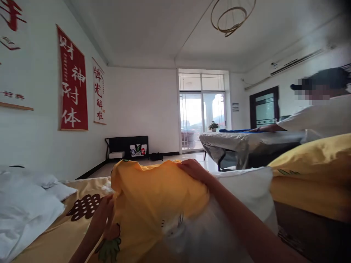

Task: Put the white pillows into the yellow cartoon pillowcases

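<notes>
you are holding up a yellow pillowcase [153, 186], which is standing directly in front of you above the tan bedding [52, 232]. your right hand [193, 168] is gripping it along the top edge, fingers bending over the cloth, and the fabric is bunching a little beside them. your left hand [105, 210] is touching the left edge, lower down; its fingertips are hiding against the cloth, so you are leaving it unclear how firmly they are closing, and i cannot tell.

because your two hands are sitting at different heights, the top edge is sagging between the left corner and your right hand. you would probably be working better with both hands level, each pinching near a corner, so that the cloth is hanging square and the seams are lining up. thin fabric like this is likely to be slipping and folding, so holding a small, firm pinch is wiser than clutching a wad.

a white pillow [248, 190] is lying beyond your right forearm; whether any of it is reaching inside the case, i cannot tell. you should be minding that forearm, since it is crossing close in front of the pillow and could be snagging the cloth.
</notes>
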`<move>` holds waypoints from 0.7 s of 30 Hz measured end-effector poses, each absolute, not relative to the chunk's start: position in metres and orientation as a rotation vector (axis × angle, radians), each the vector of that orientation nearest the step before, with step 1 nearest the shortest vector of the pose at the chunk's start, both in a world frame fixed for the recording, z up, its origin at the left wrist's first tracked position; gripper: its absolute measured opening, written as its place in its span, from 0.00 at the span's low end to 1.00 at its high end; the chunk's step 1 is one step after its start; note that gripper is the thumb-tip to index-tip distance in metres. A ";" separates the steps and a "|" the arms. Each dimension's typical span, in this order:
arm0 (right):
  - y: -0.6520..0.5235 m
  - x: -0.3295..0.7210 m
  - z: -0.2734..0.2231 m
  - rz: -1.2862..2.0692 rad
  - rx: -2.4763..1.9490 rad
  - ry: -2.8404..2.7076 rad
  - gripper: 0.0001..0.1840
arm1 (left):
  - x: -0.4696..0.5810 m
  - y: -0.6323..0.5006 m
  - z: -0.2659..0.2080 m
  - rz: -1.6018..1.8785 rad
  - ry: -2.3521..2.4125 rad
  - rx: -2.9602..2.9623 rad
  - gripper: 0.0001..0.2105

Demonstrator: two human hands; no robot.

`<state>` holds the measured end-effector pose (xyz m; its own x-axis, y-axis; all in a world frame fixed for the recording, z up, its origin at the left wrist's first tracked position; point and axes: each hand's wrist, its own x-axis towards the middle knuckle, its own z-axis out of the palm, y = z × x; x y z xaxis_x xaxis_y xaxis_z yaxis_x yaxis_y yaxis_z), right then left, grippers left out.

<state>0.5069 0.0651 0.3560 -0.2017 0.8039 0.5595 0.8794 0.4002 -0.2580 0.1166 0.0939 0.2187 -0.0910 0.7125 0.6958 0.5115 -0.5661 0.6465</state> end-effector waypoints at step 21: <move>0.076 0.560 0.322 -0.134 -1.507 -2.022 0.30 | 0.117 0.073 0.219 1.424 0.886 1.242 0.22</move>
<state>0.5599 0.0764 0.3221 -0.1690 0.8371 0.5203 0.8984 0.3480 -0.2681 0.1170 0.0728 0.2185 0.0359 0.9708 0.2370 -0.2165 -0.2240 0.9502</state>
